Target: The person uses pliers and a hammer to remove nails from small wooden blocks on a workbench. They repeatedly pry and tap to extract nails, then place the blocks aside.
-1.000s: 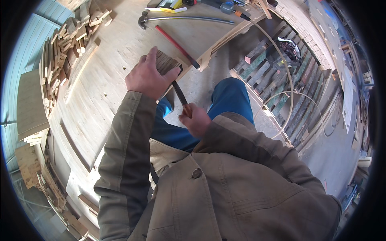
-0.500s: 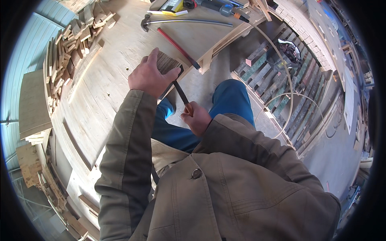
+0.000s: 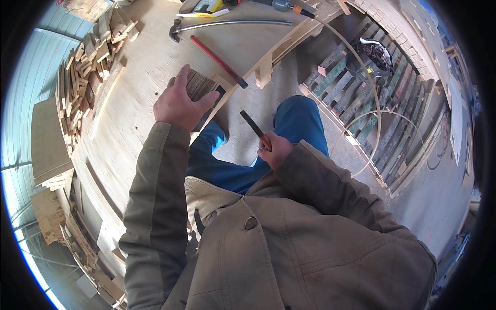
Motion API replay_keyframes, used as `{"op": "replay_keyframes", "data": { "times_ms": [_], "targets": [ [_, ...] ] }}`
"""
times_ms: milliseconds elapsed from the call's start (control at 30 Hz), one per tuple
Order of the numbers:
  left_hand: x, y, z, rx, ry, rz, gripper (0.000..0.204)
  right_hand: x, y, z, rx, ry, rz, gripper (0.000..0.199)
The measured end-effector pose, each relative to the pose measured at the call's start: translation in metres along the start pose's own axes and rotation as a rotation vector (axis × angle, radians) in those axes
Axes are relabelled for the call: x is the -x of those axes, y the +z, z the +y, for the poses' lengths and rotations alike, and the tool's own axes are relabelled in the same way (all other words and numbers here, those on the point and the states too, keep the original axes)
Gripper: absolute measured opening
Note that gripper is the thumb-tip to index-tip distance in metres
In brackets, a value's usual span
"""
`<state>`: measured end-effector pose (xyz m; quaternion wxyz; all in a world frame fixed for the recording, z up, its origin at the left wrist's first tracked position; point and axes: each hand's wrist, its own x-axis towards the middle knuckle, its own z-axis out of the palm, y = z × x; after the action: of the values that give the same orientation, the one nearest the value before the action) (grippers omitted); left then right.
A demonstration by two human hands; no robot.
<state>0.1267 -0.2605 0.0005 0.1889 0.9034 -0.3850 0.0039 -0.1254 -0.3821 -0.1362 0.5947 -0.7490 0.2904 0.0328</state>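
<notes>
My left hand (image 3: 178, 103) grips a block of layered wood (image 3: 200, 86) at the right edge of the worktable. Its thumb and index finger span the block, and a black strip lies along the block's near right side. Closed around a brown handle, my right hand (image 3: 275, 151) holds a dark flat-bladed tool (image 3: 251, 123), which may be a file or a chisel. The blade points up and left over the gap between my knees, apart from the block. Just beyond the block lies a red bar with a dark end (image 3: 217, 60).
A hammer with a metal handle (image 3: 235, 23) lies farther back on the worktable (image 3: 150, 62), near a yellow-and-black tool (image 3: 207, 7). Scrap wood strips (image 3: 85, 72) are piled at left. A pale hose (image 3: 373, 93) loops beside a slatted pallet (image 3: 356, 77) at right.
My right hand has drawn the bladed tool away to the right; its tip was against the block's near edge and now stands apart. My left hand still holds the block. The view has shifted slightly.
</notes>
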Motion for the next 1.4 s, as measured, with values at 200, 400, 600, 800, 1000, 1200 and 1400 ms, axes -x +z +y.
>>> {"op": "replay_keyframes", "data": {
  "times_ms": [200,400,600,800,1000,1200,1400],
  "targets": [
    [0.000,0.001,-0.001,-0.018,0.013,0.017,0.093,-0.004,-0.005,0.000,-0.025,0.058,-0.053,0.023],
    [0.001,0.002,-0.002,-0.010,0.014,0.024,0.093,-0.008,-0.009,-0.010,0.207,-0.040,-0.181,0.032],
    [0.001,0.002,-0.003,-0.009,0.017,0.028,0.093,-0.008,-0.020,-0.028,0.319,-0.005,-0.216,0.032],
    [0.001,0.001,-0.002,-0.014,0.000,0.009,0.094,-0.019,-0.030,-0.026,0.104,0.039,-0.456,0.022],
    [0.003,-0.003,0.002,0.005,-0.037,0.005,0.090,-0.026,-0.042,-0.031,-0.233,0.294,-0.555,0.037],
    [0.002,-0.004,0.004,0.018,-0.047,0.010,0.088,-0.021,-0.036,-0.038,-0.287,0.444,-0.616,0.044],
    [0.002,-0.003,0.003,0.019,-0.042,0.019,0.088,-0.024,-0.031,-0.044,-0.360,0.410,-0.490,0.043]
  ]
}}
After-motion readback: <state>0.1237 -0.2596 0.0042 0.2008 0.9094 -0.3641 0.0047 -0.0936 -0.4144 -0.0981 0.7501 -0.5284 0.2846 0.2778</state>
